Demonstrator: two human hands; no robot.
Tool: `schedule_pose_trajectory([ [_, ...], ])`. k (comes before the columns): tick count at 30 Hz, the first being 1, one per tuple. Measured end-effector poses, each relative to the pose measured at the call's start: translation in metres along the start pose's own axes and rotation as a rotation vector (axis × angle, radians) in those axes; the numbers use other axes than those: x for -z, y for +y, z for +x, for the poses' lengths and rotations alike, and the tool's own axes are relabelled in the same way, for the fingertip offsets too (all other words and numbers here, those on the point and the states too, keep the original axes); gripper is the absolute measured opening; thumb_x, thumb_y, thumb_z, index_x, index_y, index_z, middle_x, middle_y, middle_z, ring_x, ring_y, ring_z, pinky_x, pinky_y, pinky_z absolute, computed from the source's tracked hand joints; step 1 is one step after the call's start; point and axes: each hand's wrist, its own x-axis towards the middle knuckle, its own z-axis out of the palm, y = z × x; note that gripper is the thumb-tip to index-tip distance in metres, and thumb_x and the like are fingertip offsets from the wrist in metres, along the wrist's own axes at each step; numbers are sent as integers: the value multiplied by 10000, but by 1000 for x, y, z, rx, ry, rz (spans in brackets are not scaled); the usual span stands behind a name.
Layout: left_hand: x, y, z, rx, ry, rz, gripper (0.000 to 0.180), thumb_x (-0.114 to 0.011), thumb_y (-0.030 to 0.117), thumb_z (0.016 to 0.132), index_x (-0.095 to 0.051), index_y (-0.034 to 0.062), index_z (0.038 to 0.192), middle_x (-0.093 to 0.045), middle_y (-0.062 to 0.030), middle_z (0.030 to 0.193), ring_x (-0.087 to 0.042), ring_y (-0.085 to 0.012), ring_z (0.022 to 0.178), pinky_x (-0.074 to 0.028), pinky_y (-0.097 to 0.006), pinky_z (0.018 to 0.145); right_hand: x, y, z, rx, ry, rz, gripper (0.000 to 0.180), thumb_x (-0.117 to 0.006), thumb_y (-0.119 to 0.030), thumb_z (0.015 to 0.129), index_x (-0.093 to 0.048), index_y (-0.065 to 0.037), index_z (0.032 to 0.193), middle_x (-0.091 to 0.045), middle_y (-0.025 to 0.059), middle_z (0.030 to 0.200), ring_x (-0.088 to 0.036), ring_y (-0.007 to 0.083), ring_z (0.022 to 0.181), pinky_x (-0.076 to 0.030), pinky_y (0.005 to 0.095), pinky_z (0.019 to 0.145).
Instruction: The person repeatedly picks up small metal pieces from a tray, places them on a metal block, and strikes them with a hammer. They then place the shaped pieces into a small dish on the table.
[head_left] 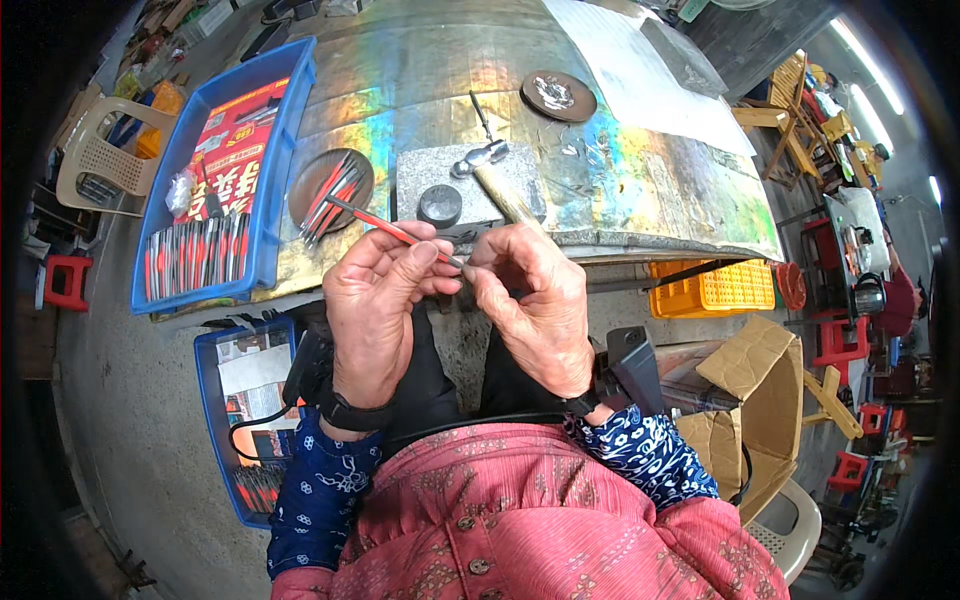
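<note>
You hold a thin red-handled tool (385, 226) between both hands, just above your lap and at the near edge of the worktop (620, 190). The left hand (375, 300) is closed on its shaft, thumb and forefinger pinching near the metal end, and the red handle runs up and away to the left past the knuckles. The right hand (535, 300) is closed in a pinch at the tip, fingertips touching those of the left hand; whatever small part it grips there is hidden by the fingers.

Judge the tool as light, stiff and narrow. Its painted handle looks smooth and may roll between the fingers, so take hold close to the working end, where the left hand pinches it now. The slender tip probably bends or slips under side load; keep pressure along the shaft.

Just beyond the hands lies a grey stone block (465, 180) carrying a dark round weight (439, 205) and a small hammer (490, 165), its wooden handle pointing back towards the right hand. Beyond the left hand stands a round brown dish (330, 185) of similar red-handled tools. Farther left, a blue tray (225, 170) holds rows of them. A second dark dish (558, 96) sits well beyond the right hand. A yellow crate (715, 290) stands under the worktop to the right.
</note>
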Motion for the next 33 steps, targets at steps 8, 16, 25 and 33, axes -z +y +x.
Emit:
schedule_pose_trajectory([
  [8, 4, -3, -3, 53, 12, -134, 170, -581, 33, 939, -582, -42, 1092, -675, -154, 952, -683, -192, 788, -596, -297, 694, 1, 0, -5, 59, -5, -161, 144, -670, 19, 804, -585, 9, 920, -607, 133, 785, -618, 274, 681, -491, 331, 621],
  [16, 4, -9, 0, 35, 36, -92, 174, -625, 47, 918, -596, -40, 1067, -677, -150, 930, -677, -179, 768, -588, -288, 684, -6, 4, -5, 50, -8, -187, 104, -655, 13, 815, -589, 8, 896, -611, 157, 788, -629, 327, 706, -497, 363, 628],
  [25, 10, -4, 23, -40, 21, 11, 130, -578, 42, 945, -577, -14, 1062, -667, -126, 905, -670, -169, 761, -593, -282, 681, 6, 12, 12, 174, 12, -406, 129, -701, -64, 801, -612, -27, 888, -608, 139, 780, -608, 316, 692, -481, 390, 627],
  [33, 15, -4, 57, -256, -10, 364, 101, -590, -6, 924, -602, -45, 1016, -665, -98, 877, -647, -123, 723, -559, -231, 627, 37, 27, 12, 120, -88, -862, 427, -721, -80, 740, -562, -36, 1133, -542, 150, 966, -554, 335, 897, -478, 412, 753],
])
